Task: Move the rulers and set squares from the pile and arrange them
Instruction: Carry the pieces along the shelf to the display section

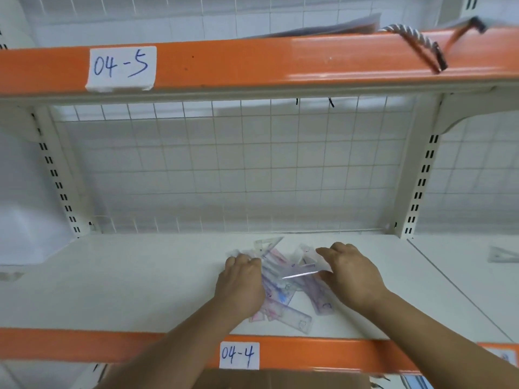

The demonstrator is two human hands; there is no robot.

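A pile of clear and pastel rulers and set squares (283, 287) lies on the white shelf (126, 284) labelled 04-4, right of its middle. A clear set square (268, 242) pokes out at the pile's far edge. My left hand (241, 282) rests on the pile's left side with its fingers curled down onto the rulers. On the pile's right side my right hand (351, 272) has fingers bent over a clear packaged ruler (302, 272), thumb under it. Whether either hand truly grips is hard to tell.
A lone clear set square (502, 255) lies on the neighbouring shelf section at the far right. An orange beam (252, 63) labelled 04-5 runs overhead, with a rope (415, 43) hanging over it. A wire grid (224, 164) backs the shelf. Brown cardboard (280, 380) sits below.
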